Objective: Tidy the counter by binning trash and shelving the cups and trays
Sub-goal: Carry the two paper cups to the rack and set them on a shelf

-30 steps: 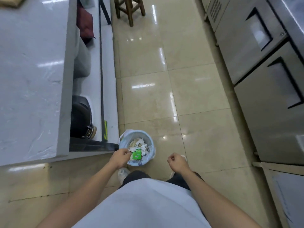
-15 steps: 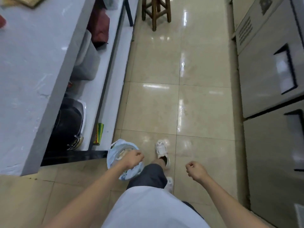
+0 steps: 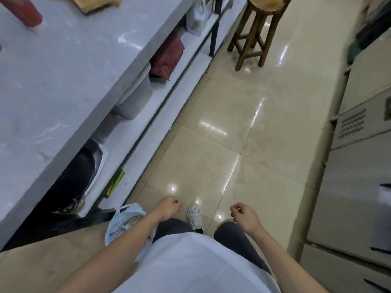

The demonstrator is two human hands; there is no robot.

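The bin point(image 3: 122, 220), lined with a pale blue bag and holding paper scraps, stands on the floor at the counter's end, mostly hidden under my left forearm. My left hand point(image 3: 168, 208) hangs past the bin with its fingers curled and nothing in it. My right hand point(image 3: 243, 212) is loosely curled and holds nothing. On the grey counter point(image 3: 63, 70) at the upper left stand a red cup point(image 3: 25, 11) and a woven tray point(image 3: 95, 2), both cut by the frame's top edge.
Under the counter a shelf point(image 3: 169, 98) holds a black pot point(image 3: 74, 178), a grey tub point(image 3: 135, 96), a dark red bag point(image 3: 169, 58) and a white bag point(image 3: 196, 17). A wooden stool point(image 3: 256, 30) stands ahead in the aisle. Steel cabinets point(image 3: 355, 187) line the right side.
My left hand has moved off the bin and to the right. The view has swung up and forward along the aisle, bringing the counter's cup and tray and the stool closer.
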